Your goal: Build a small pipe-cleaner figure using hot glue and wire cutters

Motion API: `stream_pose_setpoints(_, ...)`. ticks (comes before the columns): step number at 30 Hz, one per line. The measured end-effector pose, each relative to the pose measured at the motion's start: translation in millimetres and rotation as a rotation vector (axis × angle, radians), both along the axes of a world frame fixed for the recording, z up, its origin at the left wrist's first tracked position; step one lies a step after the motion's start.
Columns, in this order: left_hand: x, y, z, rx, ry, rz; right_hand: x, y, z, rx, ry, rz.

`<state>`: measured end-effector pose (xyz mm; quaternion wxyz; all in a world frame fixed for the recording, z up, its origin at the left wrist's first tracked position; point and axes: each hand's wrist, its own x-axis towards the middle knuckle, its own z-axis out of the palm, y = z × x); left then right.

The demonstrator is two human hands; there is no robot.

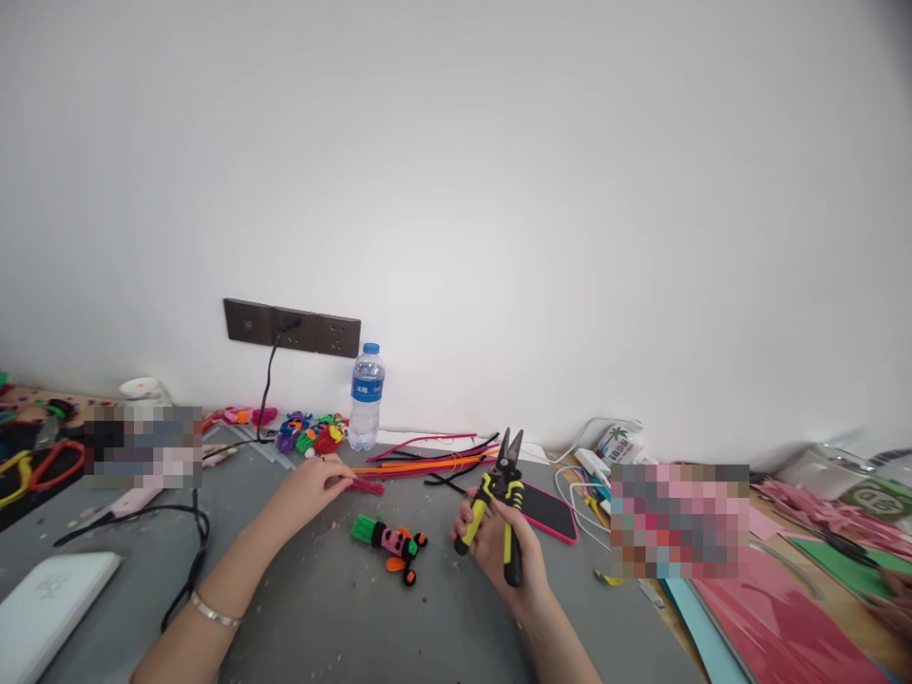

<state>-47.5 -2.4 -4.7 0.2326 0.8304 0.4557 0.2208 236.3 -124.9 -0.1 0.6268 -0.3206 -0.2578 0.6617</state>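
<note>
My right hand (491, 541) is wrapped round yellow-and-black pliers (508, 480), whose jaws point up and stand apart. My left hand (320, 484) has its fingertips pinched at the left end of a bundle of orange and red pipe cleaners (427, 465), by a short pink piece (368, 486). Whether the fingers grip the bundle or the pink piece is too small to tell. Between the hands, a small pipe-cleaner figure (391, 540) in green, pink, black and orange lies on the grey mat (320, 608).
A water bottle (366, 404) stands by the wall, beside colourful pipe-cleaner figures (313, 432). Right of the pliers lie a phone (548, 513) and white cables. A white box (53, 608) and black cable are at left, coloured sheets (776, 617) at right. Another person's hand (894, 603) shows far right.
</note>
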Motion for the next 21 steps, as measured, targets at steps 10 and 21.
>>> stream_pose_setpoints(10,5,-5,-7.7,-0.092,-0.013,0.0,0,-3,-7.6,0.034,0.023,-0.046)
stream_pose_setpoints(21,15,-6,-18.0,-0.118,-0.017,-0.036,19,-16,-34.4,0.181,-0.98,-0.44)
